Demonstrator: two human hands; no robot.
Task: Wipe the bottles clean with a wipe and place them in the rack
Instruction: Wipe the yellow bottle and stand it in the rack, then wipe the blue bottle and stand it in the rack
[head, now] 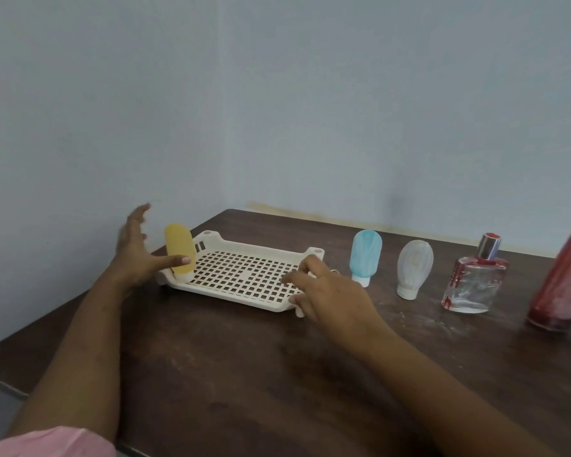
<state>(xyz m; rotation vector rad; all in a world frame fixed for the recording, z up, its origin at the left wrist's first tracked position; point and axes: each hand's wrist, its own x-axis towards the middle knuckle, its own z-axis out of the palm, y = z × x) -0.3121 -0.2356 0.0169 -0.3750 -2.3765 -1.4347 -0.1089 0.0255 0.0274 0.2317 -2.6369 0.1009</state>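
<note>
A cream perforated rack [241, 275] lies on the dark wooden table [244, 364]. In its far left corner a yellow bottle [179, 250] stands cap down. My left hand [136, 255] is spread beside that bottle, fingers straight and raised, with the thumb lying across the bottle's front. My right hand [323, 291] grips the rack's near right corner, fingers curled over the rim. To the right of the rack, on the table, stand a blue bottle [366, 255], a whitish bottle [414, 265], a clear glass perfume bottle [473, 285] and a tall red bottle [564, 278], which is blurred.
The table sits in a corner of pale blue walls. Its left edge runs diagonally just beyond my left forearm. Pale smears mark the wood in front of the whitish bottle. A pink sleeve [56, 443] shows at the bottom left.
</note>
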